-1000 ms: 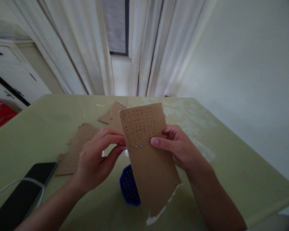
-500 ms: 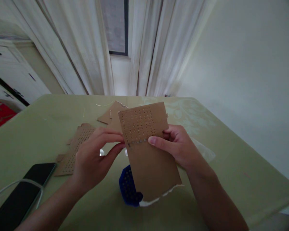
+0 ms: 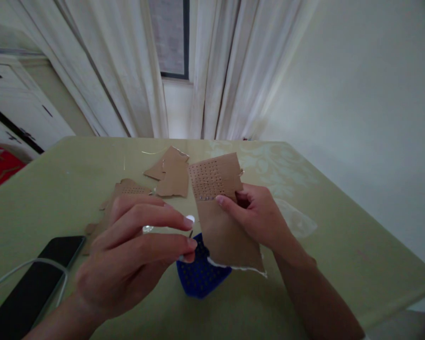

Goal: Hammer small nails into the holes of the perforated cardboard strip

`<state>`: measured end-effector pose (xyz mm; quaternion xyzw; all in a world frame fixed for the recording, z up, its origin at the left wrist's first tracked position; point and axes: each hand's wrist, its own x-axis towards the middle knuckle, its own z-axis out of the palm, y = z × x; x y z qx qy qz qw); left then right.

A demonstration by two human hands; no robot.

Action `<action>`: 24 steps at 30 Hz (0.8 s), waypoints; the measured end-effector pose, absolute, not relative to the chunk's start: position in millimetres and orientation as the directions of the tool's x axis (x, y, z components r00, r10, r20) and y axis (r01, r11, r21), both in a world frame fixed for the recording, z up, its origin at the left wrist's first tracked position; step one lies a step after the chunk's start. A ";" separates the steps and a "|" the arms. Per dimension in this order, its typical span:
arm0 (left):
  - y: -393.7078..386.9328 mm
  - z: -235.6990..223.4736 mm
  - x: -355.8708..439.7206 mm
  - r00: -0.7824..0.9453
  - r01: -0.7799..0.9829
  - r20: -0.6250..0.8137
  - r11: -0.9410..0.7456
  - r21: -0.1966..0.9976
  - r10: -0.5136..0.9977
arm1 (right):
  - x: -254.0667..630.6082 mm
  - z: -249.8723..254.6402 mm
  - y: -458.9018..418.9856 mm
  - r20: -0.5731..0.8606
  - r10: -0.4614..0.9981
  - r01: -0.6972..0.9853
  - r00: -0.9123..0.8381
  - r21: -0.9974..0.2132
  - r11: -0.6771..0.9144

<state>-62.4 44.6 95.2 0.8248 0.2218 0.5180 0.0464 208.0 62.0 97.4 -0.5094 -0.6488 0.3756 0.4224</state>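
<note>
My right hand (image 3: 258, 208) grips a piece of brown cardboard (image 3: 226, 231), thumb on its near face and fingers behind. Rows of small holes fill its upper part, a line of small shiny dots runs below them, and its lower edge is torn. To the left, my left hand (image 3: 138, 250) pinches a small thin pin-like piece (image 3: 191, 234) between thumb and fingers, apart from the cardboard. Its exact kind is too small to make out. Under the cardboard, partly hidden by it, stands a blue holder with many holes (image 3: 200, 278).
Another punched cardboard sheet (image 3: 129, 186) lies partly behind my left hand. Cardboard scraps (image 3: 173, 177) rest farther back. A black phone (image 3: 31, 278) with a white cable (image 3: 38, 260) across it is at left. A clear plastic bag (image 3: 295, 219) lies at right.
My left hand has drawn away from the cardboard's left edge, down and toward me, with the small pin-like piece now visible. The cardboard has shifted and turned slightly in my right hand.
</note>
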 end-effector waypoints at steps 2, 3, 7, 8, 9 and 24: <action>48.4 97.7 -71.5 0.440 0.268 0.740 -0.861 0.433 0.509 | 208.5 97.1 63.7 0.185 0.974 0.254 -0.131 -0.943 0.213; 54.9 95.2 -76.2 0.452 0.291 0.668 -0.805 0.516 0.592 | 208.9 97.9 64.1 0.194 0.974 0.212 -0.121 -0.953 0.216; 99.7 64.3 -94.1 0.426 0.601 0.233 -0.466 0.650 0.874 | 210.7 103.1 62.9 0.197 0.973 0.133 -0.119 -0.968 0.213; 110.8 54.5 -97.5 0.431 0.686 0.131 -0.418 0.595 0.893 | 211.0 104.3 62.3 0.187 0.973 0.115 -0.135 -0.972 0.203; 120.1 45.2 -100.3 0.440 0.749 0.052 -0.399 0.529 0.896 | 211.2 105.3 61.6 0.177 0.974 0.098 -0.144 -0.976 0.192; 144.2 -6.5 -111.8 0.363 0.904 -0.146 -0.310 0.294 0.920 | 212.4 104.7 62.3 0.121 0.961 -0.019 -0.248 -0.993 0.120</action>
